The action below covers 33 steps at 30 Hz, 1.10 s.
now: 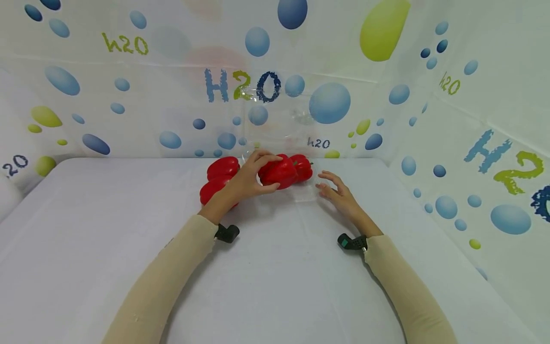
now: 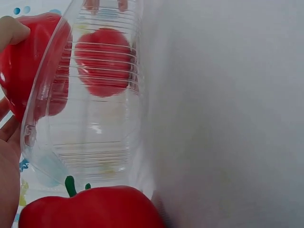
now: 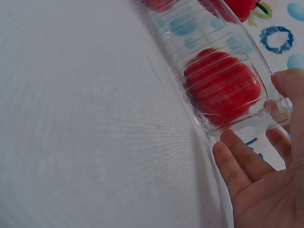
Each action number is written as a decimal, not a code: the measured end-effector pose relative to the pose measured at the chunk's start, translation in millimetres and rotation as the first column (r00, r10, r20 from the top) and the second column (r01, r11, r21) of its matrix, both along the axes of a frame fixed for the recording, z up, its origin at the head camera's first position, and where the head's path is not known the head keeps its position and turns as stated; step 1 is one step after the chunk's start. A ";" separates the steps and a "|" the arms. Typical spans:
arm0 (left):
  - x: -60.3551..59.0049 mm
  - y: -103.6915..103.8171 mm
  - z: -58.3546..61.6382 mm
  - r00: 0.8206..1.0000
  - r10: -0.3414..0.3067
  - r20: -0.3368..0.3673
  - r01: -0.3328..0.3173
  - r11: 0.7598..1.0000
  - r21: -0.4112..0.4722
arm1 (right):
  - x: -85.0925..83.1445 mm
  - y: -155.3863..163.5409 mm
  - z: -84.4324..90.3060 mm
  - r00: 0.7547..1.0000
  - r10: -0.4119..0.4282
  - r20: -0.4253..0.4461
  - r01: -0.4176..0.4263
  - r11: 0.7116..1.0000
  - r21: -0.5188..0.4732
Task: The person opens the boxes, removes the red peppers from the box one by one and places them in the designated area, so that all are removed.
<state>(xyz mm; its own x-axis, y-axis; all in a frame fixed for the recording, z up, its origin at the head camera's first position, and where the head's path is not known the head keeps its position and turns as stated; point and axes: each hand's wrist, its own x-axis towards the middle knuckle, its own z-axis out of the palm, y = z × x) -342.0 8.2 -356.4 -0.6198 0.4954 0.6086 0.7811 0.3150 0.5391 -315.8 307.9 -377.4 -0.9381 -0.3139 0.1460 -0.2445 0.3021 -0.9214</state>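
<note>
- Left hand (image 1: 251,174) curled over a red pepper (image 1: 279,173), gripping it at the mouth of a clear plastic container (image 1: 301,193), probably for loading.
- Container resting on the white desk (image 1: 275,267) near the back wall; second pepper (image 1: 302,167) already inside.
- Right hand (image 1: 339,193) spread, fingers relaxed, at the container's right rim (image 3: 273,111), apparently steadying it.
- Two more peppers (image 1: 219,177) lying on the desk, left of the container.
- Both forearms extended forward, wrists low.

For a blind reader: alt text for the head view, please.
A left hand grips a red pepper over a clear tray; the right hand rests open beside it. More peppers lie on the white table.
</note>
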 end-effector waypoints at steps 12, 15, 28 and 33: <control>6.2 2.9 -0.3 1.000 0.001 -0.003 -0.001 1.000 0.011 | 2.3 2.2 0.7 1.000 0.008 0.005 -0.008 1.000 -0.016; 7.5 3.5 -0.6 1.000 0.001 -0.008 -0.001 1.000 0.017 | 2.7 2.7 0.7 1.000 0.014 0.004 -0.014 1.000 -0.018; 10.1 5.2 -0.5 0.999 -0.016 -0.039 0.017 0.999 0.039 | 4.0 3.6 2.6 1.000 0.011 0.017 -0.011 1.000 -0.020; 11.6 5.4 -0.3 0.999 -0.017 -0.046 0.019 0.999 0.050 | 4.0 2.6 2.8 1.000 0.010 0.021 -0.010 1.000 -0.014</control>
